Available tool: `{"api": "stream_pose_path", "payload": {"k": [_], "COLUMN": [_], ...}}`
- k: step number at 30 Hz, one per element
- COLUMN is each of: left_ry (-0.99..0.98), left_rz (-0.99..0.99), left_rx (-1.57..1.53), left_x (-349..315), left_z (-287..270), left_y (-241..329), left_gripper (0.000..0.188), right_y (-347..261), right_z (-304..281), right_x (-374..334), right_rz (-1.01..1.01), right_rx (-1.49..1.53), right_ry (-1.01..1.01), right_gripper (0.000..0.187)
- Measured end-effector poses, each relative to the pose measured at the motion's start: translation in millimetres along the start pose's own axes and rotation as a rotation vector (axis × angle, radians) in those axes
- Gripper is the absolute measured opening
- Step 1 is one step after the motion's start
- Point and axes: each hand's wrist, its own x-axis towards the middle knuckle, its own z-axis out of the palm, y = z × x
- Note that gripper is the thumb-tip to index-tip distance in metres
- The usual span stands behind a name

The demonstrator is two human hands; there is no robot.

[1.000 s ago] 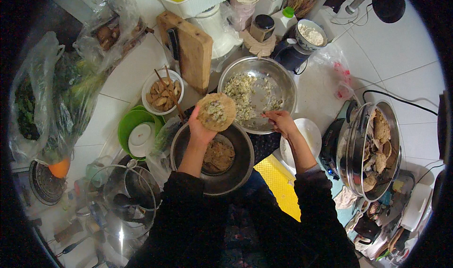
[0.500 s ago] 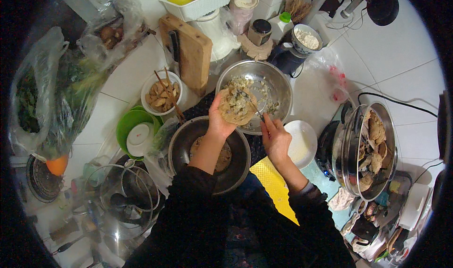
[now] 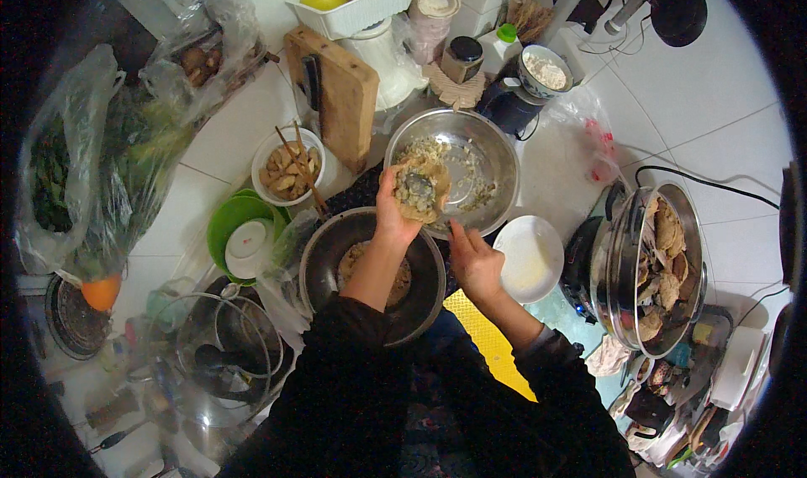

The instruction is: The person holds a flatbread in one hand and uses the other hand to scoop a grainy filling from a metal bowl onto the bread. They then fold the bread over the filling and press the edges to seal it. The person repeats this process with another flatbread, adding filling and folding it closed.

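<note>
My left hand (image 3: 393, 213) cups a round, greyish-tan dough wrapper (image 3: 440, 175) with its edges curving up. Chopped pale-green filling (image 3: 414, 200) sits inside it. Fingers closed on the handle, my right hand (image 3: 477, 264) presses the bowl of a metal spoon (image 3: 418, 184) onto that filling. Both hands are over the near rim of a steel mixing bowl (image 3: 502, 200), where more filling clings to the base and wall. Below my left forearm is a dark metal basin (image 3: 430, 280) with a lump of brown dough (image 3: 397, 286), partly hidden by the arm.
A white bowl (image 3: 542, 264) is right of my right hand. Farther right, a steamer pot (image 3: 618, 268) holds several shaped dough pieces. On the left are a white bowl of brown chunks with chopsticks (image 3: 290, 167), a green container (image 3: 223, 234) and a glass lid (image 3: 189, 369). A cutting board (image 3: 340, 100) stands behind.
The spoon has come down into the wrapper and the filling is pressed deeper. The wrapper's edges now curve up more. My right hand has shifted slightly left and nearer to me.
</note>
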Motion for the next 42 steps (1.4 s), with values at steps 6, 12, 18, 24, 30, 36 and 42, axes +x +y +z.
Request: {"api": "stream_pose_path", "payload": {"k": [6, 12, 18, 24, 30, 36, 42], "left_ry": [-0.088, 0.010, 0.053, 0.055, 0.033, -0.018, -0.078], "left_rz": [-0.023, -0.009, -0.031, -0.033, -0.040, -0.022, -0.037], "left_rx": [0.022, 0.043, 0.064, 0.072, 0.058, 0.076, 0.086], "left_x": [-4.8, -18.6, -22.3, -18.7, -22.0, -26.7, -9.7], "left_z": [-20.7, -32.2, -45.7, -52.0, -43.7, -33.4, -17.1], "left_y": [16.9, 29.3, 33.3, 32.7, 33.7, 38.0, 30.1], "left_gripper": [0.045, 0.051, 0.053, 0.055, 0.055, 0.046, 0.050], "right_y": [29.0, 90.8, 107.6, 106.5, 105.3, 97.7, 74.9], "right_z": [6.4, 68.5, 117.2, 109.8, 93.6, 48.5, -7.9], "right_x": [22.0, 51.0, 57.7, 58.1, 59.5, 52.3, 51.4], "right_rz": [0.232, 0.509, 0.550, 1.114, 1.254, 1.213, 1.032], "right_rx": [0.459, 0.196, 0.424, 1.114, 1.591, 1.698, 1.475], "right_ry": [0.075, -0.096, -0.202, -0.620, -0.748, -0.692, -0.539], "right_gripper": [0.023, 0.026, 0.025, 0.023, 0.021, 0.020, 0.027]}}
